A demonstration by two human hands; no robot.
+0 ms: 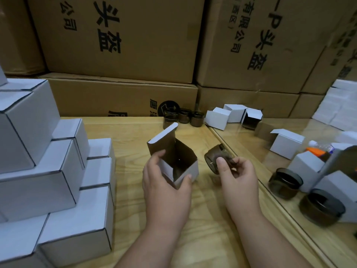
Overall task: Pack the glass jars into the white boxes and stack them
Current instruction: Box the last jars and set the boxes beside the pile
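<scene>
My left hand point(164, 182) grips an open white box point(190, 170) with a brown inside, its lid flap point(164, 135) standing up, just above the wooden table. Right beside the box, my right hand point(238, 177) pinches a dark brown glass jar point(215, 156) tilted on its side, its mouth turned toward the box. The jar is outside the box. A stepped stack of closed white boxes point(44, 171) fills the left side.
Three more jars point(183, 116) and several open white boxes point(218, 117) sit at the table's back. Two jars point(286, 182) point(321, 208), white boxes point(287, 143) and a bottle point(320, 147) lie on a glass sheet at right. Big cardboard cartons point(119, 35) wall the rear.
</scene>
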